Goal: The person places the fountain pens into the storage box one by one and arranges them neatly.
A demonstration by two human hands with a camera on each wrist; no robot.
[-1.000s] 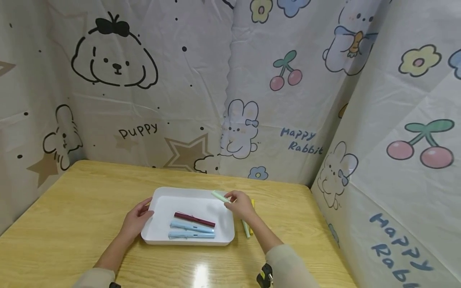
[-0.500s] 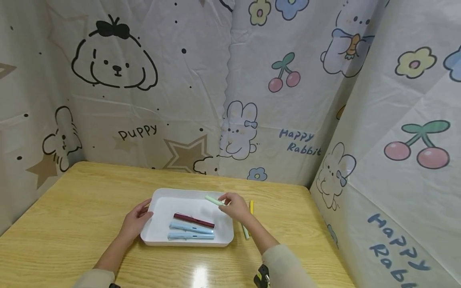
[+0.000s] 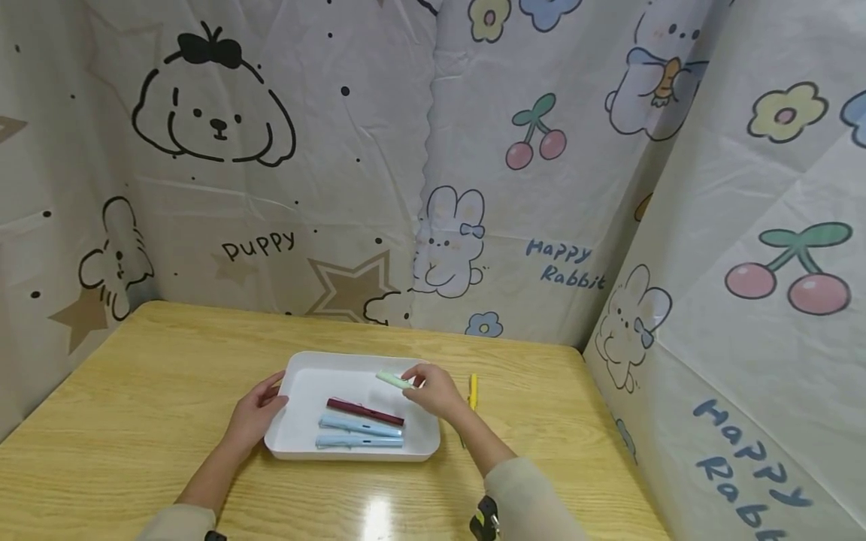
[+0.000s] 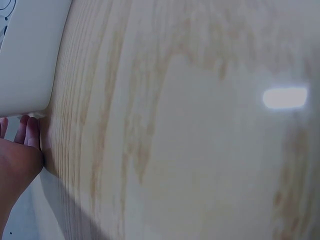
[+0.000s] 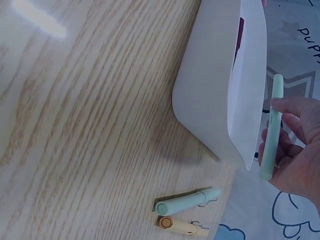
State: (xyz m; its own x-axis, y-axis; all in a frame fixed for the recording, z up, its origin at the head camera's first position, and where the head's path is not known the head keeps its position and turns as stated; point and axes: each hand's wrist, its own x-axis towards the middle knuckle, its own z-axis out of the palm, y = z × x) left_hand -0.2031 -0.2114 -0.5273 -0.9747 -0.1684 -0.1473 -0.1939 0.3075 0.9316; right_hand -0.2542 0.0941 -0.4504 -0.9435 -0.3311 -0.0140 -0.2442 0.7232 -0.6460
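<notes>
The right hand (image 3: 433, 392) pinches a pale green pen (image 3: 392, 379) between thumb and fingertips, gripping it along its barrel, with one end jutting out to the left. The pen is above the right half of a white rectangular tray (image 3: 311, 383), held clear of its floor. The left hand (image 3: 257, 408) is at the tray's left end, its fingers loosely extended against the outer wall and its thumb by the rim.

Inside the tray, nearer the front, a dark red pen (image 3: 365, 412) and two light blue pens, the farther one (image 3: 361, 427) and the nearer one (image 3: 360, 442), lie roughly side by side, all slanting or running left to right.

Just beyond the tray's right end, a second pale green pen (image 5: 187, 201) and a yellow pen (image 3: 473, 392) lie next to each other on the wood-grain counter (image 3: 541, 421); the right forearm hides most of that green one from the head view. Beige sleeves (image 3: 531, 500) cover both forearms. Behind the counter hangs a pale cloth (image 3: 379, 165) printed with a puppy face, rabbits, cherries and stars.
</notes>
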